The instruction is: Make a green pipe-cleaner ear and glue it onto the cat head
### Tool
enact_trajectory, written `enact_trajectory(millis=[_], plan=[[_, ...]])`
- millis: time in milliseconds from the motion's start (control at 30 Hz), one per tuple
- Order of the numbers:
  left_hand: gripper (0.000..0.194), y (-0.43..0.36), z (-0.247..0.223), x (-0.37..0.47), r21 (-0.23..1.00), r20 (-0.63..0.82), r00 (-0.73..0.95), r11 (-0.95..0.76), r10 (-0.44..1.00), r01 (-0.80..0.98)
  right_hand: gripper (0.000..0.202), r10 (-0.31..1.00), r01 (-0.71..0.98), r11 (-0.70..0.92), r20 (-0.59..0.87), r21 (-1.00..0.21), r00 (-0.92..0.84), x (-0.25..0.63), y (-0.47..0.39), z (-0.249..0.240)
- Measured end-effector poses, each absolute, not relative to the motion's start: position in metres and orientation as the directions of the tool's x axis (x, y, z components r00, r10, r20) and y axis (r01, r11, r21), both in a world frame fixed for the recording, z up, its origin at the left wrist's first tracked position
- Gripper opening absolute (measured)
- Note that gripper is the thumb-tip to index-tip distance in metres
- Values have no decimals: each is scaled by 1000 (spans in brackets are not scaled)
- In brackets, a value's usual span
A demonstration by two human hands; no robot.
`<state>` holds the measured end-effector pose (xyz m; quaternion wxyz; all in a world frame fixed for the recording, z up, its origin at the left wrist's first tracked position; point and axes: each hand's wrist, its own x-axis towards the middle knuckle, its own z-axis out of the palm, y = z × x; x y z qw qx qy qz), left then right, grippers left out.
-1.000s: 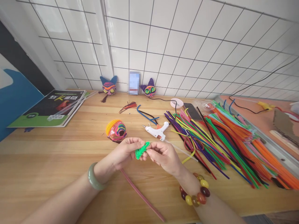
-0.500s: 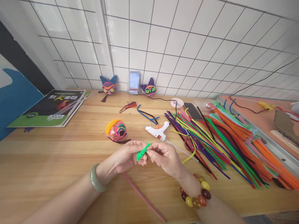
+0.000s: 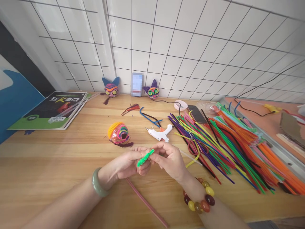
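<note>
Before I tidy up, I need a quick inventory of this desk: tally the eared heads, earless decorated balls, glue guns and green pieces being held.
Eared heads: 2 (blue-eared head, purple-eared head)
Earless decorated ball: 1
Glue gun: 1
Green coiled piece, held by left hand and right hand: 1
Total: 5

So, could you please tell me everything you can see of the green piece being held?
The green piece is bright and fuzzy, apparently bent or coiled pipe cleaner, with a bumpy, ridged body and a straighter, smoother upper end. It slants up to the right above the wooden table, held by the left hand and the right hand, whose fingers meet its upper end.
</note>
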<state>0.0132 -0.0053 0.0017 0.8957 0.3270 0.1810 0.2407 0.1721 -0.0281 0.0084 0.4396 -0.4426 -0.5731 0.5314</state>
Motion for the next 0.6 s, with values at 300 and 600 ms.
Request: enact_trajectory(millis=[300,600], plan=[[31,-2,5,16,901,-209,620,395,757,-179,21,977,95,10,-10,-995,-212,171,-26,13],[26,8,9,9,999,2,313,-17,950,45,22,995,162,-52,-65,-985,-72,172,-21,10]])
